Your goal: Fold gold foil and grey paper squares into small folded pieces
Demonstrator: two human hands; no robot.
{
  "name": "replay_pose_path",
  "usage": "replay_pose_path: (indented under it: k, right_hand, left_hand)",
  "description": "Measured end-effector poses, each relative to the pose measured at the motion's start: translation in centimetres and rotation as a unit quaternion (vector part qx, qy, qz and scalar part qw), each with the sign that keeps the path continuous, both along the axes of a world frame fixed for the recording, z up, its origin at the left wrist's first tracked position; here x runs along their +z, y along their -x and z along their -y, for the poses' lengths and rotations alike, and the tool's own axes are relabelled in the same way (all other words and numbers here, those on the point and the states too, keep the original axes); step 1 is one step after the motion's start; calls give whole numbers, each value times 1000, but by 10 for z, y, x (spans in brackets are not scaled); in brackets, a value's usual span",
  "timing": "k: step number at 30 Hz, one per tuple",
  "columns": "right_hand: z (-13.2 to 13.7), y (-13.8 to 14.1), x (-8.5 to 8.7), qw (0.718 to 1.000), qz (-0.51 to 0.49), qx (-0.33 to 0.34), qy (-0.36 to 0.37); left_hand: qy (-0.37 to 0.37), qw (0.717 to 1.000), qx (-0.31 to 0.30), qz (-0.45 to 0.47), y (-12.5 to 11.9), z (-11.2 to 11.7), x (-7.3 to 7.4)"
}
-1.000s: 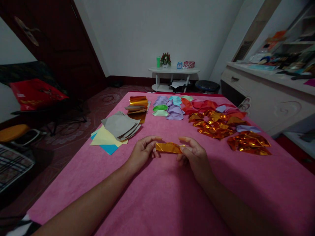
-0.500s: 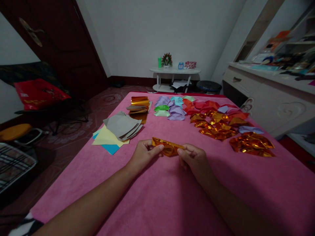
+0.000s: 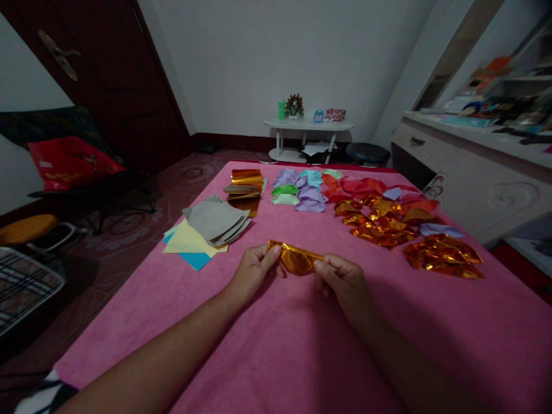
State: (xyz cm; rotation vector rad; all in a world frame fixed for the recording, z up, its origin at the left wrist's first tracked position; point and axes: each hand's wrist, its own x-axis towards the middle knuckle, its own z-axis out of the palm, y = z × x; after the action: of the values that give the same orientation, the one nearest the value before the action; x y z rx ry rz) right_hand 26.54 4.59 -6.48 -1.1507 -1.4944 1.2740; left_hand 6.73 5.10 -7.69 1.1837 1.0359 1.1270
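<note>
Both ends of gold foil [image 3: 297, 261] pinched tight in left hand [image 3: 251, 270] and right hand [image 3: 346, 276] fingers, between desk's [image 3: 241, 356] side edges; flat strip now bulges downward, apparently gaining shape.

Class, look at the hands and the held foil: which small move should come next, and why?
Perhaps the left hand should slide inward and press the middle of the held foil: with the right hand pinching the other end, that middle lies uncovered and looks creased, not flat.
</note>
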Motion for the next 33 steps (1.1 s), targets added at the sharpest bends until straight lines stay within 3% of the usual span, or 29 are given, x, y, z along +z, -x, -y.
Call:
replay_pose_path:
  k: [9, 14, 18, 23, 33]
  right_hand:
    - [-1, 0, 2, 999, -31, 2, -4]
    - [-4, -1, -5, 997, -59, -41, -17]
    - [-5, -3, -7, 996, -15, -76, -50]
    - [-3, -3, -5, 991, 13, -44, -124]
    - [-1, 2, -4, 994, 53, -4, -95]
  left_hand:
    - [-27, 999, -31, 16, -3, 0, 6]
    - [-37, 998, -22, 40, -3, 1, 11]
    - [-48, 995, -38, 83, -2, 3, 10]
    - [-17, 995, -34, 95, 0, 1, 6]
    - [9, 998, -49, 33, 1, 0, 8]
